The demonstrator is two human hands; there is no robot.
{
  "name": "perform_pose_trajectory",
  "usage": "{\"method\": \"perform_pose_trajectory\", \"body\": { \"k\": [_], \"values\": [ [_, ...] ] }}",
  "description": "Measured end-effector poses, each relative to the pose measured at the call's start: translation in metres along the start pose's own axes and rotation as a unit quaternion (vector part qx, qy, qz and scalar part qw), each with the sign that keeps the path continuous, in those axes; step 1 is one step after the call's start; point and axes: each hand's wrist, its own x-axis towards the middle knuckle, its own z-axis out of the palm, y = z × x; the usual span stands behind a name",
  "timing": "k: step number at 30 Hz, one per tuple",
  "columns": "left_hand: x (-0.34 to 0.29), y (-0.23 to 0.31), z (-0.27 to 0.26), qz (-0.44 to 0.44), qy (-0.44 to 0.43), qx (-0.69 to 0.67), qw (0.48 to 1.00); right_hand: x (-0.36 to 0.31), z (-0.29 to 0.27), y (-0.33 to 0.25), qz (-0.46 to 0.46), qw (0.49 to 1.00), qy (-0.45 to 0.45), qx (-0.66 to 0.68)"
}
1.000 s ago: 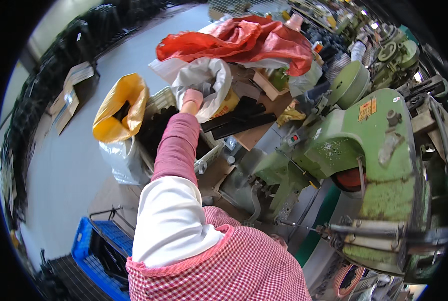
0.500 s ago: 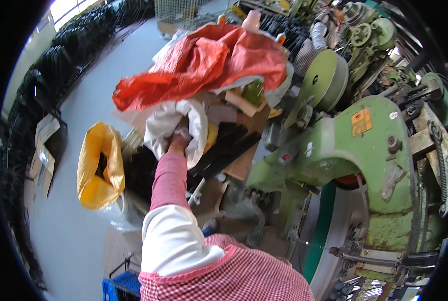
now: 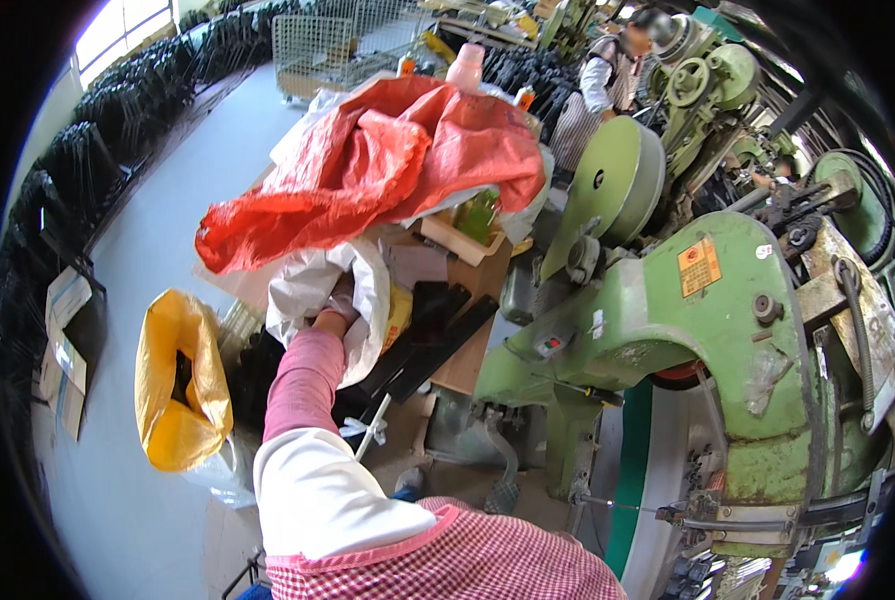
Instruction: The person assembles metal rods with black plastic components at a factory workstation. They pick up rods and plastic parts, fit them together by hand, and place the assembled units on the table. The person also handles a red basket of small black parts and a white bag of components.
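My left hand [image 3: 341,300] reaches down into the mouth of a white sack [image 3: 371,300], its fingers hidden by the fabric. A pink sleeve cover [image 3: 305,378] over a white sleeve runs up to the wrist. Beyond the sack, a crumpled red woven sack [image 3: 367,165] is draped over the pile on the bench. Long black strips [image 3: 447,345] lie to the right of the white sack, near a yellow packet [image 3: 398,312]. My right hand does not show.
A yellow sack [image 3: 182,395] stands open at the left. The large green machine [image 3: 727,300] with its round drum [image 3: 612,180] fills the right side. A co-worker [image 3: 607,80] is at the back. Behind the bench stands a wire cage [image 3: 312,50].
The view has shifted, so the bench and machine sit lower and further left. A co-worker has come into sight at the back. My left hand stays inside the white sack.
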Motion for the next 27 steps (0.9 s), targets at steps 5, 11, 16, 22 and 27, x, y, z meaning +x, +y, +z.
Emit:
{"method": "perform_pose_trajectory", "body": {
  "k": [5,11,16,22,27],
  "values": [
    [-0.019,0.008,0.000,0.029,0.050,-0.001,0.998,-0.032,0.035,-0.050,0.017,0.999,0.007,0.037],
    [-0.033,0.026,-0.023,0.085,0.116,0.007,0.990,-0.040,0.068,-0.077,0.031,0.998,-0.007,0.059],
    [-0.022,0.043,-0.078,0.041,0.063,-0.010,0.997,-0.031,0.073,-0.069,0.017,0.994,-0.033,0.103],
    [-0.008,0.069,-0.116,0.048,0.042,0.121,0.991,-0.033,0.082,-0.094,-0.007,0.995,-0.092,0.032],
    [-0.055,0.043,-0.097,0.164,0.157,0.015,0.974,-0.037,0.093,-0.106,0.025,0.995,-0.098,0.019]
  ]
}}
